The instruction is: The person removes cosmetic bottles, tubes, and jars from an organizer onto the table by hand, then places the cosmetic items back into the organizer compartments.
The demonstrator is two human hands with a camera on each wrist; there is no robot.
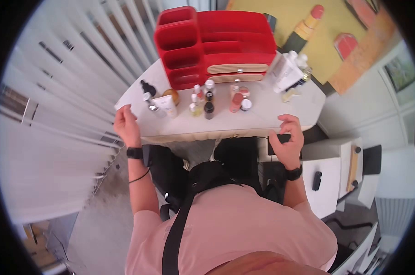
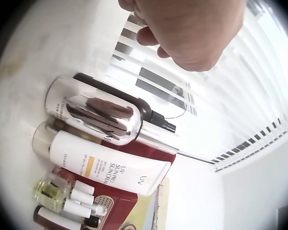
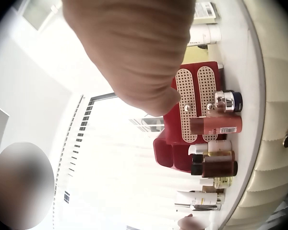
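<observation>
My left hand (image 1: 126,124) hovers by the table's left edge with its fingers loosely bent and nothing in them. Closest to it are a shiny silver bottle (image 2: 93,108) and a white sun cream tube (image 2: 105,160) standing on its cap. Over the front right edge is my right hand (image 1: 288,142), holding nothing, its fingers and thumb apart and relaxed. Toward the middle stand a pink bottle (image 3: 223,125) with a brown cap, a small jar (image 3: 229,101) and several little bottles, among them a dark brown one (image 3: 221,165). In the right wrist view the palm hides the fingers.
A red organizer (image 1: 237,59) with open compartments and two woven-front drawers stands at the back of the white table (image 1: 281,107). White tubes (image 1: 286,75) crowd the back right corner. Blinds (image 1: 102,41) line the left; a white cabinet (image 1: 322,183) stands right.
</observation>
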